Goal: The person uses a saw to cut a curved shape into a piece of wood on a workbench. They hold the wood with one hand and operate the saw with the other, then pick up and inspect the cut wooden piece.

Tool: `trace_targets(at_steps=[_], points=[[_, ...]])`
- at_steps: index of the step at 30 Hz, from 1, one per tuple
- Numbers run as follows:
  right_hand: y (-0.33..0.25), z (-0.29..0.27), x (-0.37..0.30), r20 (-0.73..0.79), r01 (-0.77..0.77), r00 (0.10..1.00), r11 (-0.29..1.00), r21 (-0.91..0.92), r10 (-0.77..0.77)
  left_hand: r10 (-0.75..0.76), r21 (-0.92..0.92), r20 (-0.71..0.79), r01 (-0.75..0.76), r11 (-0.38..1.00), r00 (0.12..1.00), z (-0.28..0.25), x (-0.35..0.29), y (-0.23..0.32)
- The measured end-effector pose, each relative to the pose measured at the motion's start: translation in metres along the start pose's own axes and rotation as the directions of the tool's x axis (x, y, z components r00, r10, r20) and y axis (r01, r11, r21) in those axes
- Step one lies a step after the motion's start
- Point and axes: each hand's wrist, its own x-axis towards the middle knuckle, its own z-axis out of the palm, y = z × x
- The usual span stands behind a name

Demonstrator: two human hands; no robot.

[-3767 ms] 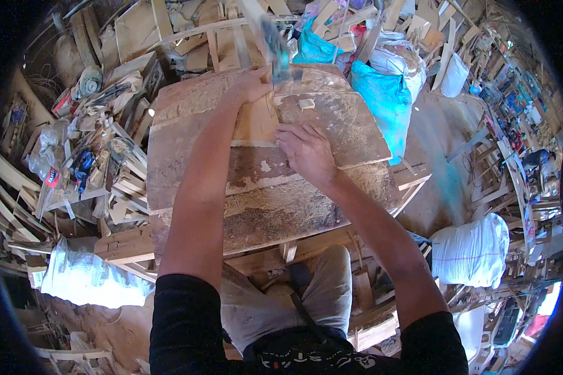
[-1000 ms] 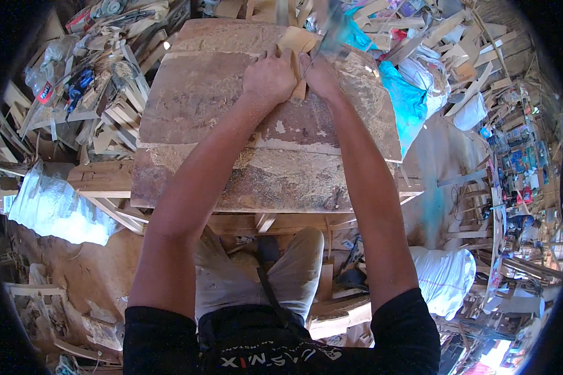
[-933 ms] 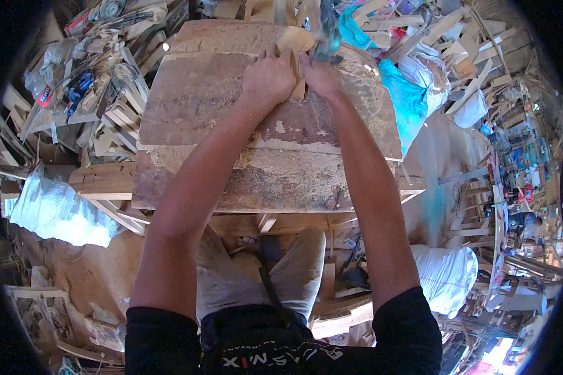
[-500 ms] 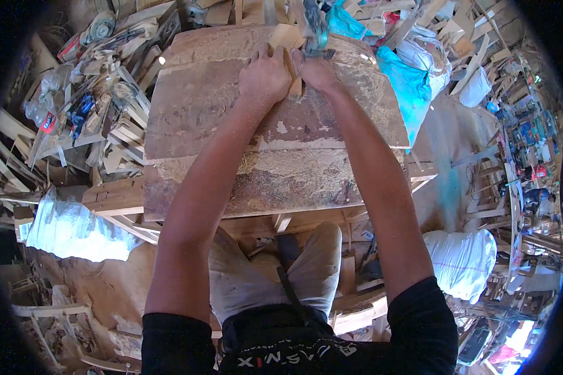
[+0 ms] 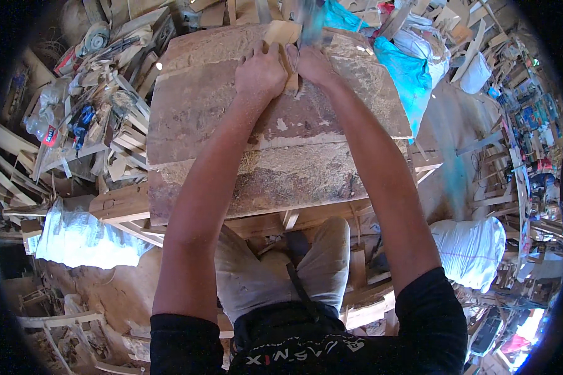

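Wood piece (image 5: 281, 47) lengthwise away, under hands

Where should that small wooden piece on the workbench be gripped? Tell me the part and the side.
Grip the small wooden piece by its long side edges, coming from the near side. It lies flat on the workbench; the left hand already presses its near end, the right hand beside it, so only the far end shows.

The surface (image 5: 281, 156) is seen as rough, matt, worn wood dusted with sawdust; the pale wooden piece (image 5: 281, 34) looks smoother; the white sacks (image 5: 469, 250) appear woven plastic.
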Motion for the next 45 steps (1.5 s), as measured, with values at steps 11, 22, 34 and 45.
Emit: trace_targets(at_steps=[11,22,34,45], points=[[-0.001,-0.013,-0.002,0.178,-0.064,0.982,0.998,-0.003,0.064,0.045,-0.009,-0.058,-0.046,0.999,0.997,0.005,0.009,0.004],[-0.027,-0.020,-0.006,0.213,-0.106,0.971,0.994,-0.029,0.110,0.020,-0.008,-0.061,-0.020,1.000,0.998,0.007,0.007,-0.011],[-0.018,-0.005,0.002,0.080,-0.030,0.996,0.998,-0.053,0.034,0.043,0.099,0.050,-0.048,0.994,0.998,0.025,0.031,-0.027],[-0.010,0.003,-0.003,0.109,-0.027,0.994,0.999,-0.047,0.032,0.099,0.081,-0.033,-0.096,0.992,0.995,0.019,0.023,-0.016]])
